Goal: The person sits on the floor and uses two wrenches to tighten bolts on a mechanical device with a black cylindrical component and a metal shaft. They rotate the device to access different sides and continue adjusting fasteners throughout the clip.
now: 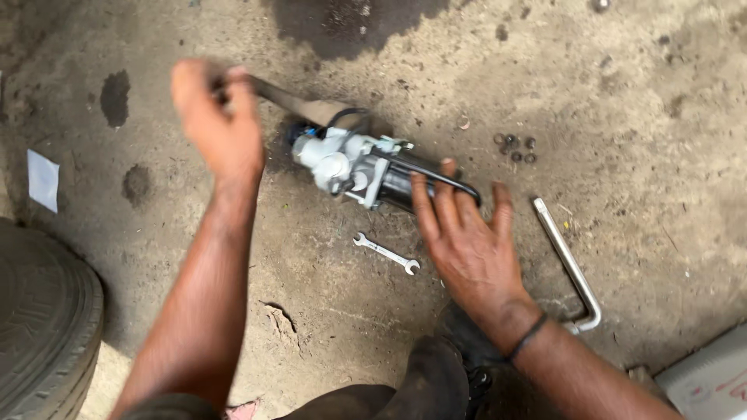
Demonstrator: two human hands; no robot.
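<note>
On the oil-stained concrete floor lies the silver-and-black cylindrical metal unit (366,167), steadied by the open, flat right hand (467,241), while the left hand (222,124) grips a blurred tool, small open-ended spanner (387,253) and loose nuts (515,148) unused nearby.

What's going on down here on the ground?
A person crouches over a silver and black mechanical unit lying on stained concrete. The right hand rests open on its dark end; the left hand, blurred, grips a flat metal tool angled toward the other end. A small spanner, a bent bar wrench and some nuts lie nearby, a tyre at left.
</note>
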